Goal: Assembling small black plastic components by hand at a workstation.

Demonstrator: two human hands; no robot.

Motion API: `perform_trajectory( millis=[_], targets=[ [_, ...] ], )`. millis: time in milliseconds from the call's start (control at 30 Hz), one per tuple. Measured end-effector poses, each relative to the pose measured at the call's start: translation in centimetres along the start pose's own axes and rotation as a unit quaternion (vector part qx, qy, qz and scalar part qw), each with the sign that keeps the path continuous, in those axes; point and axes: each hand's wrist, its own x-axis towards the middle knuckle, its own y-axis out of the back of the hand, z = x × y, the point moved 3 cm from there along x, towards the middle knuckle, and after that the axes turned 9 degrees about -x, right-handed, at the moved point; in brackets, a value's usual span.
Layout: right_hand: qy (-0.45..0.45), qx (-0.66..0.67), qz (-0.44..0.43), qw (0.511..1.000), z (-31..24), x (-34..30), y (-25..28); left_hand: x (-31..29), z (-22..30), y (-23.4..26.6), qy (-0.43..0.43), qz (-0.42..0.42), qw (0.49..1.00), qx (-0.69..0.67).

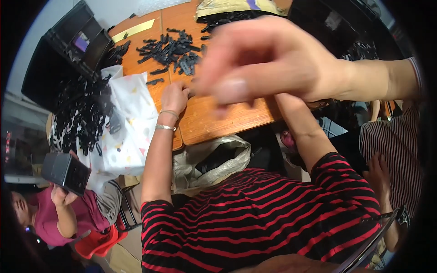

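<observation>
another person's blurred hand looms over the desk and hides the right hand

in the head view, the person in a red-and-black striped shirt (255,218) is at a wooden desk (223,120). the left hand (174,97) rests low on the desk, bracelets (166,127) on its wrist, its fingers bent forward and to the right; whether they pinch anything cannot be told. the right forearm (304,132) reaches in from the near right, but the right hand is hidden, so its state cannot be told.

what covers it is a co-worker's hand (291,63), large and blurred, entering from the right with curled fingers.

a loose pile of small black pieces (177,48) lies on the desk, just beyond the left hand. a yellow strip (134,31) lies to the far left of them, and a tan bag (241,8) sits at the far side with more dark pieces beside it.

to the left, a heap of dark parts (82,113) spreads over a white patterned sheet (132,148), near a black crate (61,61). on the near left, a seated co-worker in a maroon top (52,216) holds a dark boxy object (66,173). a pale woven sack (184,170) gapes just below the near edge of the desk.
</observation>
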Motion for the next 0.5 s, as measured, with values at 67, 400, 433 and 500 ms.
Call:
perform_trajectory(
  millis=[67,400,433,500],
  targets=[
    [0.009,0.01,-0.049,0.999,1.3,5.4,-3.3,-1.6,-4.7,0.1,-0.023,0.057,0.998,-0.009],
    [-0.129,-0.097,-0.067,0.985,0.2,13.4,-13.7,-1.5,6.6,0.5,-0.039,-0.009,0.994,0.102],
    [-0.131,-0.1,-0.05,0.985,-0.3,13.5,-14.7,-1.9,6.2,0.9,-0.032,-0.003,0.994,0.105],
    [-0.141,-0.107,-0.017,0.984,-0.9,14.0,-16.7,-2.6,4.8,1.5,-0.048,0.051,0.995,0.066]
  ],
)
